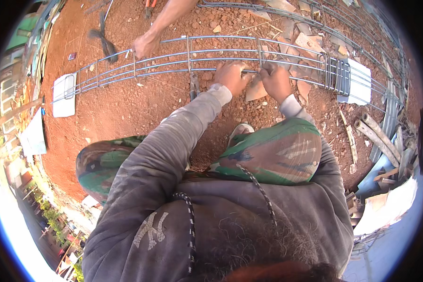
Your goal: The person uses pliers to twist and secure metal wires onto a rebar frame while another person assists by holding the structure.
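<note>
A long rebar cage (211, 69) of steel bars with square stirrups lies across the ground before me. My left hand (231, 76) is closed round its nearest bar, left of a stirrup (259, 50). Just right of that stirrup, my right hand (275, 82) is closed in a pinch at the same near bar. Whatever its fingertips hold is too small to make out. Pincers (194, 85) with dark handles lie under the near edge of the cage, left of my left hand.
Another person's hand (145, 46) touches a stirrup at the cage's far left. Dark tie wire (107, 44) lies beyond it. White blocks (65, 96) sit under the cage ends, and bunched stirrups (336, 74) at right. Broken tiles (310, 43), more rebar (362, 47) and bamboo pieces (378, 138) lie right.
</note>
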{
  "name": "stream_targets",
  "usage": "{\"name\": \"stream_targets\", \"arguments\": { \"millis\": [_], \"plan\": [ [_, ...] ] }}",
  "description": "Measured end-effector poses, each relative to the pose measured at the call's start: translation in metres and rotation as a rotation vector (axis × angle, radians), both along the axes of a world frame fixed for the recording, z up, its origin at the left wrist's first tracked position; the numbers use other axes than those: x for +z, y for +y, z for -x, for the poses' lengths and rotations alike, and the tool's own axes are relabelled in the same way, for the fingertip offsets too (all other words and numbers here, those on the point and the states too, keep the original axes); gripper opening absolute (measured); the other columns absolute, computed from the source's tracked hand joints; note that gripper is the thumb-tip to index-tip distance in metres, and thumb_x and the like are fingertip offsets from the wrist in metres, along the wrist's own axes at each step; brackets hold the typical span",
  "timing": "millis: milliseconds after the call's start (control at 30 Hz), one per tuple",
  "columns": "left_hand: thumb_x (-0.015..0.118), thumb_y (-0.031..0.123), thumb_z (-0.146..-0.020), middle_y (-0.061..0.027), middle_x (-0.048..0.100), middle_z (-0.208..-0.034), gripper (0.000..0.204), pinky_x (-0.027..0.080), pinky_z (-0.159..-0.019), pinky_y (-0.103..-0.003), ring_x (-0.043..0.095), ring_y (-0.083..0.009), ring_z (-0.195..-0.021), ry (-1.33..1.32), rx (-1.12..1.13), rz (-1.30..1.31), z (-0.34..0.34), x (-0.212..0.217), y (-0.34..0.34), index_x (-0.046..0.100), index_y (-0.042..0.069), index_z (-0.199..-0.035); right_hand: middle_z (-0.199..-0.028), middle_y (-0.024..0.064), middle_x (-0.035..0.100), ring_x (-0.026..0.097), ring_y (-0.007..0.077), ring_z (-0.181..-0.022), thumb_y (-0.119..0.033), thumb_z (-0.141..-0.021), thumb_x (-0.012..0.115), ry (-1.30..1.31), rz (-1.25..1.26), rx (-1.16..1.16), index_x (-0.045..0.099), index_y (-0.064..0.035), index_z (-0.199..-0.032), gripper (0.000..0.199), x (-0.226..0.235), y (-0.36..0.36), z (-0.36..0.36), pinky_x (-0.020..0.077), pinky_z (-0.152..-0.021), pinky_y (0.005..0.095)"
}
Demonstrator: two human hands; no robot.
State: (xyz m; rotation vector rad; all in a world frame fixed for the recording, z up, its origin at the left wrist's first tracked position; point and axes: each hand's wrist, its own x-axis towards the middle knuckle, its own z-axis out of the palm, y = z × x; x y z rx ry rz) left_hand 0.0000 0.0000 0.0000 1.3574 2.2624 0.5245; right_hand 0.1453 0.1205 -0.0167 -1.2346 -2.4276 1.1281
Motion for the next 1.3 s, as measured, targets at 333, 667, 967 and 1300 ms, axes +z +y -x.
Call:
{"name": "stream_targets", "arguments": {
  "millis": [333,667,967,1300],
  "plan": [
    [0.075,0.033,-0.089,-0.0118,0.077,-0.106,0.025,0.056,-0.089,-0.045,0.072,-0.0349,-0.097,-0.105,0.010,-0.051,0.021,-0.014,-0.018,0.081,0.016,-0.107,-0.079,0.0224,0.073,0.074,0.0395,-0.080,-0.022,-0.088,0.070,0.121,0.170,-0.114,0.075,0.0002,-0.089,0.023,-0.013,-0.028,0.036,0.0569,-0.076,0.0458],
    [0.078,0.040,-0.088,-0.0139,0.078,-0.099,0.028,0.056,-0.085,-0.041,0.074,-0.0314,-0.094,-0.257,0.063,0.049,0.025,-0.010,-0.011,0.082,0.017,-0.103,-0.078,0.0115,0.075,0.067,0.0180,-0.070,-0.018,-0.089,0.075,0.211,0.438,-0.207,0.075,0.0014,-0.085,0.019,-0.027,-0.022,0.034,0.0533,-0.068,0.0370],
    [0.079,0.045,-0.086,-0.0154,0.078,-0.098,0.033,0.055,-0.085,-0.040,0.074,-0.0307,-0.091,-0.201,0.081,0.098,0.023,-0.004,-0.006,0.082,0.015,-0.101,-0.095,0.0135,0.076,0.067,0.0175,-0.083,-0.023,-0.097,0.068,0.159,0.504,-0.203,0.073,0.0061,-0.113,0.034,0.015,-0.026,0.024,0.0516,-0.077,0.0346],
    [0.081,0.043,-0.082,-0.0099,0.079,-0.093,0.029,0.056,-0.085,-0.038,0.075,-0.0274,-0.089,-0.390,0.126,0.208,0.036,-0.017,0.008,0.084,0.017,-0.094,-0.072,-0.0027,0.055,0.043,0.0061,-0.054,-0.021,-0.103,0.058,0.377,1.051,-0.376,0.072,-0.0043,-0.112,0.023,0.050,-0.080,-0.070,0.0343,-0.047,0.0232]
  ]
}}
